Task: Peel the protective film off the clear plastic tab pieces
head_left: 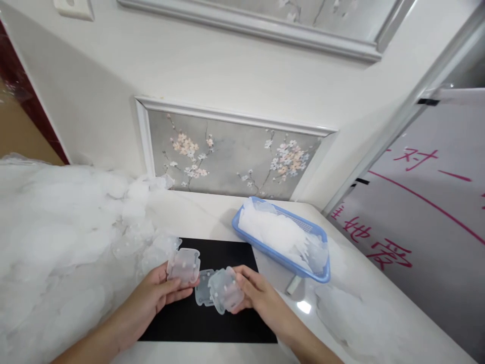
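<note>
My left hand [166, 289] grips a small translucent plastic piece [184, 264], squarish with notched edges and little round bumps, thumb in front and fingers behind. In my right hand [254, 289] are similar translucent plastic pieces [224, 290], overlapping; one sticks out to the left, close to the left hand's fingertips. Both hands are held over a black mat [215, 326]. More translucent pieces [161, 247] lie at the mat's upper left corner. How many pieces the right fingers hold is hard to make out.
A blue plastic basket [280, 260] with white, thin pieces inside stands right of the mat. Beside it lies a small pale stick-like object [293, 285]. A big heap of whitish translucent material [56, 242] covers the left side. Behind the white table [200, 212] rises a panelled wall [227, 76].
</note>
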A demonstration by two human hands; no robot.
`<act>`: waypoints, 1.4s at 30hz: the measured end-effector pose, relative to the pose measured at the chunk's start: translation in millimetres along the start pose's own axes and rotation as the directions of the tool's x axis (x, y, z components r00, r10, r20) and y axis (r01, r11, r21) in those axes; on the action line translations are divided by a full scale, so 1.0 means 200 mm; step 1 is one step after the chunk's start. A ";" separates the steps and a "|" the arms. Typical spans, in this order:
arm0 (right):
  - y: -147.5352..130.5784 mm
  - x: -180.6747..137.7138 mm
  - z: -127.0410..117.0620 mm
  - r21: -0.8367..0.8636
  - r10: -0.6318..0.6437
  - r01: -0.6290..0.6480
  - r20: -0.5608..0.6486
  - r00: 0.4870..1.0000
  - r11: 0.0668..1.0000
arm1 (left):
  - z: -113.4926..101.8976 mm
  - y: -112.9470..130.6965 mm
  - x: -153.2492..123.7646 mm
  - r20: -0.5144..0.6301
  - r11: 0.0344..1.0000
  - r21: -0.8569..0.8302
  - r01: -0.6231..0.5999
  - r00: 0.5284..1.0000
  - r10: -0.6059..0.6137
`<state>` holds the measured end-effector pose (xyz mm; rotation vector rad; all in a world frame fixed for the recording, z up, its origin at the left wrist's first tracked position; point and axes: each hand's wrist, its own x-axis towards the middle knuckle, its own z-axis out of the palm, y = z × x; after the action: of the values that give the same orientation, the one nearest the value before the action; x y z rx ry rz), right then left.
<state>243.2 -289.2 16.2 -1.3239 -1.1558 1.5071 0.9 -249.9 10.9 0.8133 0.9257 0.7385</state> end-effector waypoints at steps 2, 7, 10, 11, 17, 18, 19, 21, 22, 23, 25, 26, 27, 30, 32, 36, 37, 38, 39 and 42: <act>-0.03 0.00 -0.05 -0.381 -0.185 0.128 -0.119 0.975 0.916 | 0.00 0.00 0.00 0.010 1.000 0.002 0.013 1.000 -0.013; -0.18 -0.03 -0.42 -0.782 -0.586 -0.057 -0.512 0.628 0.621 | 0.00 0.00 -0.01 -0.003 0.999 -0.007 0.036 0.999 -0.036; -0.21 -0.05 -0.69 -0.628 -0.443 -0.245 -0.727 0.525 0.739 | 0.01 -0.01 -0.01 0.002 0.999 -0.022 0.038 0.999 -0.038; -0.20 -0.05 -0.75 -0.503 -0.305 -0.247 -0.774 0.555 0.828 | 0.01 -0.01 0.00 0.004 0.999 -0.029 0.036 0.999 -0.036; -0.11 0.03 -0.68 -0.336 -0.202 -0.055 -0.682 0.702 0.940 | 0.02 -0.01 -0.02 -0.012 0.999 -0.034 0.022 1.000 -0.022; -0.11 0.06 -0.62 -0.315 -0.206 -0.020 -0.667 0.716 0.949 | 0.02 0.00 -0.02 -0.014 0.999 -0.031 0.022 1.000 -0.023; -0.11 0.10 -0.56 -0.291 -0.208 0.013 -0.650 0.730 0.957 | 0.02 0.00 -0.02 -0.012 0.999 -0.030 0.023 1.000 -0.023; -0.12 0.18 -0.43 -0.238 -0.206 0.070 -0.616 0.760 0.969 | 0.01 -0.01 -0.01 -0.007 0.999 -0.028 0.025 1.000 -0.025; -0.12 0.22 -0.36 -0.215 -0.205 0.091 -0.601 0.772 0.972 | 0.00 -0.01 -0.01 -0.003 0.999 -0.027 0.026 1.000 -0.026; -0.12 0.25 -0.29 -0.197 -0.207 0.111 -0.582 0.786 0.974 | 0.00 -0.01 0.00 0.000 0.999 -0.026 0.028 1.000 -0.028; -0.12 0.31 -0.18 -0.176 -0.208 0.133 -0.543 0.813 0.975 | -0.01 -0.01 0.02 0.002 0.999 -0.021 0.030 1.000 -0.030; -0.11 0.33 -0.13 -0.173 -0.207 0.135 -0.520 0.829 0.976 | -0.02 -0.01 0.02 0.006 0.999 -0.015 0.031 1.000 -0.031; -0.10 0.34 -0.10 -0.177 -0.203 0.130 -0.496 0.844 0.976 | -0.02 -0.01 0.03 0.013 1.000 -0.007 0.029 1.000 -0.029; -0.08 0.35 -0.12 -0.258 -0.197 0.084 -0.450 0.871 0.962 | -0.02 0.00 0.02 0.029 1.000 0.006 0.019 0.999 -0.019; -0.09 0.36 -0.22 -0.376 -0.224 0.045 -0.448 0.866 0.925 | -0.01 0.01 0.02 0.014 0.999 0.006 0.039 0.999 -0.039; -0.13 0.43 -0.49 -0.657 -0.352 -0.026 -0.437 0.828 0.754 | -0.02 0.01 0.02 -0.006 0.997 0.016 0.070 0.998 -0.070; -0.14 0.46 -0.54 -0.711 -0.368 -0.041 -0.412 0.833 0.701 | -0.02 0.01 0.02 0.000 0.998 0.015 0.066 0.998 -0.066; -0.14 0.49 -0.58 -0.759 -0.377 -0.050 -0.378 0.845 0.649 | -0.03 0.00 0.03 0.006 0.998 0.012 0.060 0.998 -0.060; -0.14 0.51 -0.60 -0.799 -0.377 -0.055 -0.342 0.861 0.599 | -0.04 -0.01 0.03 0.012 0.998 0.008 0.056 0.998 -0.056; -0.13 0.58 -0.61 -0.882 -0.359 -0.064 -0.255 0.898 0.468 | -0.06 -0.02 0.05 0.024 0.998 0.004 0.061 0.998 -0.061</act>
<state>349.5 -156.3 7.9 -2.0032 -1.7906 0.3284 -5.7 -240.8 -0.1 0.7919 0.9265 0.6728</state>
